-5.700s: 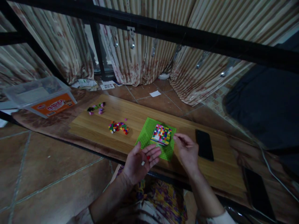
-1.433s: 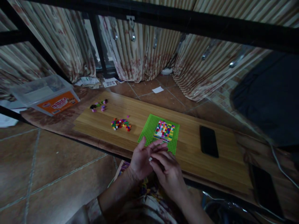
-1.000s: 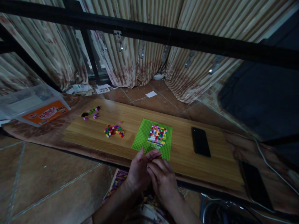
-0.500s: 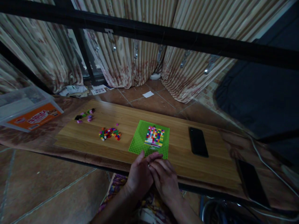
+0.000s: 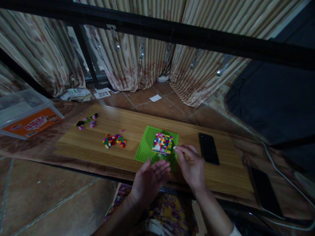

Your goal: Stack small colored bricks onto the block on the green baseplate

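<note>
A green baseplate lies on the wooden board, with a multicoloured block of small bricks built on it. My right hand is by the block's right edge, fingertips pinched on a small white brick. Just below the baseplate, my left hand is palm up with its fingers loosely extended; I see nothing in it. A pile of loose coloured bricks sits left of the baseplate, and a smaller purple and dark group lies farther left.
A black phone lies right of the baseplate; a second dark phone is at the far right beside a cable. A clear plastic box with an orange label stands at the left. A black bar crosses overhead, with curtains behind.
My right hand left my left palm, where it was picking, and moved up to the block's right edge with a white brick. My left hand opened out.
</note>
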The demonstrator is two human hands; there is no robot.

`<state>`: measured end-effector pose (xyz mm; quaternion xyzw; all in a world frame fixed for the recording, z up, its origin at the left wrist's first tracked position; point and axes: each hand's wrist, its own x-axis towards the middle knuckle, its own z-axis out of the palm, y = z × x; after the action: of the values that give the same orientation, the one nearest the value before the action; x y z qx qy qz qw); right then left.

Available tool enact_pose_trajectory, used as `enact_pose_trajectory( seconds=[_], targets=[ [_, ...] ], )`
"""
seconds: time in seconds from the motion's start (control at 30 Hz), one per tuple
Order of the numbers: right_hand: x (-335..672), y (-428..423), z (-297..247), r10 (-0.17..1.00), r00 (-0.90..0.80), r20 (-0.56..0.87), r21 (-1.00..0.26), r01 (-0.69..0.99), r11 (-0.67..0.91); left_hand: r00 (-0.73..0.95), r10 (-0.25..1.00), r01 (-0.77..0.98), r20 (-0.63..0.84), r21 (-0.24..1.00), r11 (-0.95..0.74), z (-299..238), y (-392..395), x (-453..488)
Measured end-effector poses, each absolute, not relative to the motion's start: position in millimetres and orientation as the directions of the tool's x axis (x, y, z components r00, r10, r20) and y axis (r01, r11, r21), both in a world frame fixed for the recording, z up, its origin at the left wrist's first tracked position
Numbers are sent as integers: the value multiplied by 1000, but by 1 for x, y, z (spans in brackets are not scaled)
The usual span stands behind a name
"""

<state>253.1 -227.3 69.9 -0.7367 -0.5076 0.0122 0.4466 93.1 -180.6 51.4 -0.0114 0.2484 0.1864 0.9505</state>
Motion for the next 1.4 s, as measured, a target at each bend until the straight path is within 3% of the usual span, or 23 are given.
enact_pose_trajectory(
  seconds=[0.27,0.77,0.87,1.0,1.17,1.3,1.4],
  targets=[
    [276,-195,54,810,352,469,-457,882,-119,766,349,-377,-540,64,924,44,-182,82],
    [279,-193,69,890,211,405,-238,964,-120,719,334,-379,-610,58,923,43,-175,81],
    [281,-187,70,895,223,387,-327,940,-92,721,335,-383,-606,53,922,41,-175,80],
    [288,-180,67,872,357,336,-579,808,-108,719,334,-389,-610,46,920,40,-174,78],
    [294,-178,48,805,589,67,-918,351,-181,728,336,-385,-598,50,922,37,-174,76],
    [297,-178,37,799,575,-175,-983,-53,-177,715,339,-393,-612,49,918,38,-174,76],
    [298,-178,36,814,515,-269,-962,-177,-206,706,340,-394,-621,53,917,38,-174,76]
  ],
)
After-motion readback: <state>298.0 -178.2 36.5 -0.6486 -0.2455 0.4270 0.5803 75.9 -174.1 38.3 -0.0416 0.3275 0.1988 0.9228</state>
